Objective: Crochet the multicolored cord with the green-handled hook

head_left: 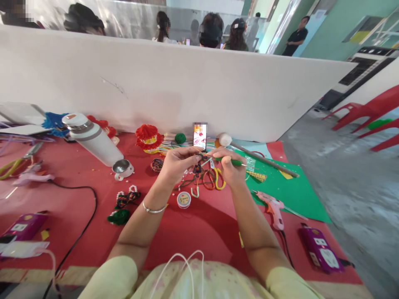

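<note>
Pinched between the fingers of my left hand (pixel 177 165) is a small dark multicoloured crochet piece (pixel 197 167). My right hand (pixel 232 168) is closed around a green-handled crochet hook (pixel 236 162), its far end close to the yarn work; fingers partly hide where they meet. Below them lie scissors (pixel 220 179) with a yellow handle loop, beside an orange-red loop. A propped phone (pixel 200 136) with a lit screen stands just beyond my hands. To the left rests a ball of dark mixed yarn (pixel 156 165), and a small round tub (pixel 183 199) sits nearer me.
A white flask (pixel 96 143), metal cup (pixel 122 168) and red ruffled piece (pixel 148 137) occupy the left. On the right are a pink glue gun (pixel 272 207), a stick (pixel 264 158) and a purple box (pixel 321 249). A white board (pixel 174 83) borders the back; people sit beyond.
</note>
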Demonstrator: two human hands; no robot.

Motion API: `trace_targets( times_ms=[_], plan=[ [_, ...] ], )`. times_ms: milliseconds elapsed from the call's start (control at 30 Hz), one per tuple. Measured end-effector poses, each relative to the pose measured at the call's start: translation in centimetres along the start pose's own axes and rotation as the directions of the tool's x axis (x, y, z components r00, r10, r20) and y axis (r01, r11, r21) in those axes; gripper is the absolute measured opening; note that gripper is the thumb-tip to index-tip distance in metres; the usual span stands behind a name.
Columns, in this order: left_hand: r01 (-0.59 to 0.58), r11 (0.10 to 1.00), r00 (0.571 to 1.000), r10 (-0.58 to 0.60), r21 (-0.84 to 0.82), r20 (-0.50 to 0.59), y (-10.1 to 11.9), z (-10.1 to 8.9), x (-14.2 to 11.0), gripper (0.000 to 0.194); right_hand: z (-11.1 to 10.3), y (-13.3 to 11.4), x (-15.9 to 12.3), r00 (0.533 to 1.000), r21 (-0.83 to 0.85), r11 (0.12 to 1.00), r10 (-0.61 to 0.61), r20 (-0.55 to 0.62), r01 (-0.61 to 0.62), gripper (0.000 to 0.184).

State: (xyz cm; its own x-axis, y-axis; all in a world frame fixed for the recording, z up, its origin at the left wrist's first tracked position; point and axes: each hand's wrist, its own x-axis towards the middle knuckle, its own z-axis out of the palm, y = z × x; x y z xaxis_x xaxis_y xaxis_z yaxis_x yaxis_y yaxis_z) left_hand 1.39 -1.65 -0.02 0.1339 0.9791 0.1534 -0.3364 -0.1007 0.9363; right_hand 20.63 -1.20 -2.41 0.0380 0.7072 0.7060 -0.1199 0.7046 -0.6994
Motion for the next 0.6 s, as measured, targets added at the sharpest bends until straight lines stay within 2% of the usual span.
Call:
trace_targets(
  times_ms=[167,400,600],
  plan=[
    [-0.068,0.994,0.997,0.071,0.082,-0.035,0.2,0.1,0.0,0.026,-0.4,-0.8,0.4,0.99,-0.055,0.997,-0.048,0.131,0.056,0.021],
    [-0.114,0.98,0.993,0.117,0.166,-0.009,-0.1,-0.1,0.0,0.024,-0.6,-0.9,0.5,0.985,-0.086,0.992,-0.079,0.151,0.093,0.018],
    [-0.186,0.927,0.977,0.209,0.325,-0.037,0.3,0.0,-0.2,0.024,-1.2,-1.3,0.9,0.964,-0.185,0.97,-0.113,0.242,0.16,0.015]
  ],
)
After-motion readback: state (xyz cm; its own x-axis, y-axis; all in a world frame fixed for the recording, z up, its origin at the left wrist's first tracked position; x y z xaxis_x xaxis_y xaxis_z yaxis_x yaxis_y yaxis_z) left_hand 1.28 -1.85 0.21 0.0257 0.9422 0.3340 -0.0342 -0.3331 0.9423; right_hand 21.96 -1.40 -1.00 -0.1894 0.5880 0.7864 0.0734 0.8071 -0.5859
